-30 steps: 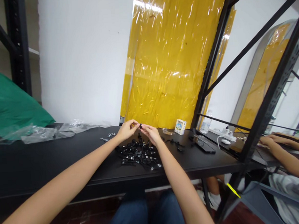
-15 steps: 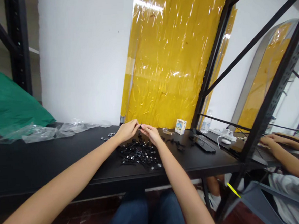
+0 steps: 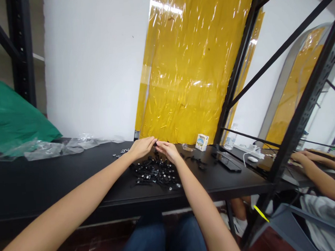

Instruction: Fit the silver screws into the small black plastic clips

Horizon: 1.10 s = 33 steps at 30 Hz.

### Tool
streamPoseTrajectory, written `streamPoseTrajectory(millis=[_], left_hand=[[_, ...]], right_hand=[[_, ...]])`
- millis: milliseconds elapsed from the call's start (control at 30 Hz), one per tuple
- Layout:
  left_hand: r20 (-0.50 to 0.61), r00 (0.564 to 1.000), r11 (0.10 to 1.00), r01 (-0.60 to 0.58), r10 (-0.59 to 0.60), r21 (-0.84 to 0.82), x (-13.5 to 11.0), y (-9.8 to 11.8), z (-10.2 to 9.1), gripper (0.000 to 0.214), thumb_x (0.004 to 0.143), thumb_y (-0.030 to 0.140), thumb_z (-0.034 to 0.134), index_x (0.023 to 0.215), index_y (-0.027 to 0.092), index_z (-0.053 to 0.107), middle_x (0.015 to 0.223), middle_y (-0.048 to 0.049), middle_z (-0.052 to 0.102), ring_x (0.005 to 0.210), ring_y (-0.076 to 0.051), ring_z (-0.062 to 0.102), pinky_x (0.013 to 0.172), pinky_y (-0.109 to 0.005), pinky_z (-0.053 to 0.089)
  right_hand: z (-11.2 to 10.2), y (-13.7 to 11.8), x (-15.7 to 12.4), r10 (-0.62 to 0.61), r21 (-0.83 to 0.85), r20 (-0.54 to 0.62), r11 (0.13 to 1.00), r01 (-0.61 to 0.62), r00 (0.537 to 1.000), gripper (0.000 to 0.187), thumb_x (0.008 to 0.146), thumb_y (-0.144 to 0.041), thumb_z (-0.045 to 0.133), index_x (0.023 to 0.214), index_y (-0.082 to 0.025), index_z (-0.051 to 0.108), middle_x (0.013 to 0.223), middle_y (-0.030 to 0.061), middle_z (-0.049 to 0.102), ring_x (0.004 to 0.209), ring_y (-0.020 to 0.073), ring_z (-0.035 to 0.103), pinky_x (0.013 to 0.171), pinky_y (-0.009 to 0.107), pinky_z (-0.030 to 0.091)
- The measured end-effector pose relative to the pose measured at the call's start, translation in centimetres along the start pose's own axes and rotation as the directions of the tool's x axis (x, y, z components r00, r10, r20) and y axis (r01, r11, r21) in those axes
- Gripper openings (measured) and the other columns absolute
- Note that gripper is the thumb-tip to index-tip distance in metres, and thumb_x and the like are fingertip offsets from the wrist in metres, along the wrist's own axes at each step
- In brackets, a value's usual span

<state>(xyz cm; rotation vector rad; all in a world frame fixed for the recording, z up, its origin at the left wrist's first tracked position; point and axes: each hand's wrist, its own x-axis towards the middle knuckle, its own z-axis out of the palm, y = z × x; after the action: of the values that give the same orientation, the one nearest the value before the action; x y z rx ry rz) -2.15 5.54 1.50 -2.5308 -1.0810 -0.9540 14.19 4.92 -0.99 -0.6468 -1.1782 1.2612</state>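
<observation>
My left hand (image 3: pixel 142 147) and my right hand (image 3: pixel 168 149) meet above the far side of a pile, fingertips pinched together. Between them they grip a small black piece (image 3: pixel 155 144), mostly hidden by the fingers, so its exact kind does not show. Below the hands spreads a heap of small black strap-like parts (image 3: pixel 156 173) with shiny silver round bits. Some small silver metal pieces (image 3: pixel 124 151) lie left of the heap, beside my left wrist. A few more black parts (image 3: pixel 197 160) lie to the right of my right wrist.
On the black table (image 3: pixel 74 180) stand a small white box (image 3: pixel 202 142) and, further right, a dark phone-like slab (image 3: pixel 228 162). A bottle (image 3: pixel 231 137) and a power strip (image 3: pixel 250 150) sit behind a black rack post. Clear plastic bags (image 3: pixel 49 148) lie back left. A co-worker's arms (image 3: pixel 319 169) are at right.
The fingers of both hands have shifted slightly around the small black piece, the right fingers now straighter and closer to the left. The heap and other things stay put.
</observation>
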Motion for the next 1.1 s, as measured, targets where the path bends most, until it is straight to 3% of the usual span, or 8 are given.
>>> streamPoseTrajectory(millis=[167,400,633,1100], left_hand=[[-0.002,0.987,0.987,0.163,-0.163,-0.002,0.05,0.30,-0.41,0.061,0.092,0.054,0.016,0.066,0.017,0.058,0.071,-0.0089,0.065,0.074,-0.023,0.062,0.064,-0.029,0.041],[-0.002,0.999,0.998,0.051,-0.051,-0.044,-0.27,0.36,-0.62,0.033,0.093,0.044,0.023,0.094,0.022,0.048,0.088,-0.0035,0.065,0.078,-0.020,0.061,0.065,-0.028,0.041],[0.053,0.999,0.999,0.004,-0.006,0.042,-0.07,-0.21,-0.61,0.032,0.095,0.041,0.020,0.089,0.022,0.045,0.089,-0.0041,0.062,0.079,-0.020,0.060,0.066,-0.028,0.041],[0.056,0.998,0.977,-0.007,-0.005,0.214,0.20,-0.47,-0.44,0.031,0.096,0.040,0.025,0.094,0.021,0.049,0.097,-0.0060,0.062,0.075,-0.020,0.062,0.060,-0.027,0.037]], right_hand=[[0.02,0.06,0.03,0.004,-0.012,-0.012,1.000,-0.004,1.000,0.021,0.056,-0.023,0.079,0.073,-0.013,0.072,0.083,0.0060,0.072,0.082,0.0171,0.066,0.090,0.035,0.050],[-0.01,-0.20,-0.09,-0.005,-0.004,-0.003,1.000,0.005,1.000,0.024,0.055,-0.024,0.080,0.075,-0.013,0.073,0.084,0.0059,0.072,0.080,0.0155,0.065,0.089,0.033,0.050],[-0.05,0.22,0.06,0.016,-0.041,0.012,0.999,-0.016,1.000,0.025,0.055,-0.025,0.080,0.076,-0.013,0.073,0.082,0.0064,0.072,0.082,0.0176,0.066,0.089,0.035,0.050],[0.09,0.09,0.01,0.063,-0.074,0.007,0.995,-0.062,0.998,0.021,0.057,-0.024,0.078,0.075,-0.013,0.073,0.071,0.0034,0.070,0.067,0.0126,0.064,0.085,0.033,0.051]])
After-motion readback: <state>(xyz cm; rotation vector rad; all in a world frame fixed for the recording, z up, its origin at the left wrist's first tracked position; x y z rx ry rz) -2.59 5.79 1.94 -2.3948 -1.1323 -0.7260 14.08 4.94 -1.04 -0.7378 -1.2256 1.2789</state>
